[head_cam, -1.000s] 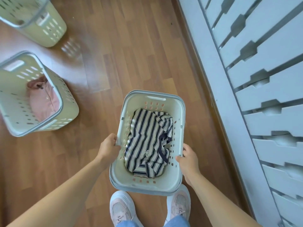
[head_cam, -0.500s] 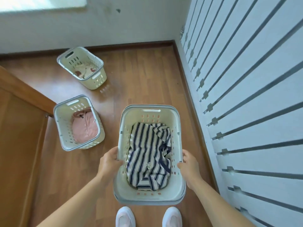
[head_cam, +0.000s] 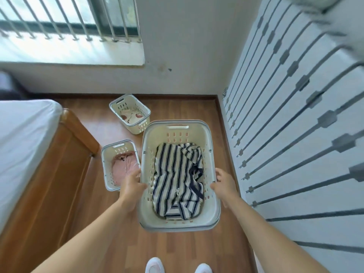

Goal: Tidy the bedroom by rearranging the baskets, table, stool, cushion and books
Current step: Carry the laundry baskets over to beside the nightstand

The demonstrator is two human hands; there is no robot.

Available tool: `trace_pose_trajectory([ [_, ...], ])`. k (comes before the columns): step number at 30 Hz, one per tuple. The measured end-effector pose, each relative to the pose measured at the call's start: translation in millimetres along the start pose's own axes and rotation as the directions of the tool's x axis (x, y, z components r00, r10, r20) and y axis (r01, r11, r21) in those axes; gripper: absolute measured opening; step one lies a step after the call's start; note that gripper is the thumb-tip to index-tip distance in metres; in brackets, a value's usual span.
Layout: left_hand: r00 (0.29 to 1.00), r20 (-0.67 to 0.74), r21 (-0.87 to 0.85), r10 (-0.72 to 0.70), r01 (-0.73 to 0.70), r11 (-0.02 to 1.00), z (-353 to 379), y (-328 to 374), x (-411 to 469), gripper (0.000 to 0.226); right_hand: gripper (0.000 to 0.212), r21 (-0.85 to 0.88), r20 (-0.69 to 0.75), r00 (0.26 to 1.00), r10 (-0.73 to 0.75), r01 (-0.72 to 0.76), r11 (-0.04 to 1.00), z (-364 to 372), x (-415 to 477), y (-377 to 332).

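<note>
I hold a cream plastic laundry basket (head_cam: 178, 126) above the wooden floor, in front of my body. A navy-and-white striped garment (head_cam: 177, 180) lies inside it. My left hand (head_cam: 131, 186) grips the basket's left rim and my right hand (head_cam: 223, 184) grips its right rim. A second cream basket (head_cam: 107, 164) with a pink garment stands on the floor just left of it, partly behind my left hand. A third cream basket (head_cam: 131, 113) with light cloth stands farther off, near the wall.
A bed with a white mattress (head_cam: 21, 146) and wooden frame (head_cam: 65, 166) fills the left side. A white slatted wardrobe (head_cam: 295, 125) runs along the right. A barred window (head_cam: 69, 20) and white wall close the far end. My white shoes (head_cam: 155, 266) show at the bottom.
The basket has risen off the floor in both hands. My view has lifted, so the wall, window and bed now show and the other baskets appear farther away.
</note>
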State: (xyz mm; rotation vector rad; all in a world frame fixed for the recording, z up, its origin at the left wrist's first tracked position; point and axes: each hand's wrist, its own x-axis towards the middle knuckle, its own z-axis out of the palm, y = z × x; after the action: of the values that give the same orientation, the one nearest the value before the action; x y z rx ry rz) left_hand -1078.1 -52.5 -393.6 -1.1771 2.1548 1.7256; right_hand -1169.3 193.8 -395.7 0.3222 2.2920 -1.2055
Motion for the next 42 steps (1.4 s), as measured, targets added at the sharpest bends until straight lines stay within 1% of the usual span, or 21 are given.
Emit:
trace_pose_trajectory([
  [4,0.998,-0.035,-0.036,0.047,-0.048,0.998,-35,29,-33,0.054,0.061,0.011,0.006,0.998,-0.063,0.062,0.998,-6,-34,-42],
  [10,0.990,-0.116,-0.061,0.085,-0.092,0.994,-91,43,-65,0.056,0.057,0.038,0.065,0.985,-0.157,0.155,0.987,-2,-76,-88],
  [12,0.985,-0.143,-0.071,0.094,-0.104,0.992,-109,40,-80,0.056,0.055,0.026,0.098,0.976,-0.195,0.193,0.981,2,-90,-101],
  [15,0.979,-0.191,-0.132,0.075,-0.101,0.986,-134,32,-106,0.052,0.054,0.016,0.167,0.956,-0.241,0.241,0.970,12,-105,-117],
  [19,0.963,-0.263,-0.184,0.056,-0.107,0.977,-154,22,-139,0.054,0.054,0.011,0.266,0.920,-0.289,0.297,0.955,24,-122,-133],
  [22,0.941,-0.338,-0.255,0.011,-0.103,0.961,-163,12,-169,0.052,0.053,0.035,0.361,0.874,-0.324,0.334,0.942,33,-139,-146],
  [26,0.897,-0.439,-0.347,-0.049,-0.119,0.930,-171,-8,-218,0.054,0.050,0.052,0.492,0.789,-0.369,0.396,0.917,46,-163,-158],
  [30,0.860,-0.500,-0.420,-0.107,-0.132,0.898,-177,-36,-268,0.067,0.050,0.066,0.605,0.691,-0.396,0.452,0.890,68,-187,-164],
  [33,0.826,-0.539,-0.460,-0.166,-0.124,0.879,-180,-62,-304,0.078,0.045,0.053,0.693,0.616,-0.374,0.474,0.879,87,-210,-166],
  [36,0.767,-0.590,-0.527,-0.251,-0.130,0.840,-183,-84,-342,0.079,0.043,0.039,0.763,0.539,-0.358,0.514,0.857,111,-237,-165],
  [38,0.717,-0.625,-0.564,-0.307,-0.143,0.813,-183,-99,-370,0.078,0.043,0.031,0.813,0.469,-0.343,0.555,0.832,128,-259,-162],
  [42,0.619,-0.692,-0.581,-0.372,-0.171,0.796,-184,-127,-419,0.080,0.045,0.029,0.872,0.375,-0.316,0.605,0.796,158,-299,-153],
])
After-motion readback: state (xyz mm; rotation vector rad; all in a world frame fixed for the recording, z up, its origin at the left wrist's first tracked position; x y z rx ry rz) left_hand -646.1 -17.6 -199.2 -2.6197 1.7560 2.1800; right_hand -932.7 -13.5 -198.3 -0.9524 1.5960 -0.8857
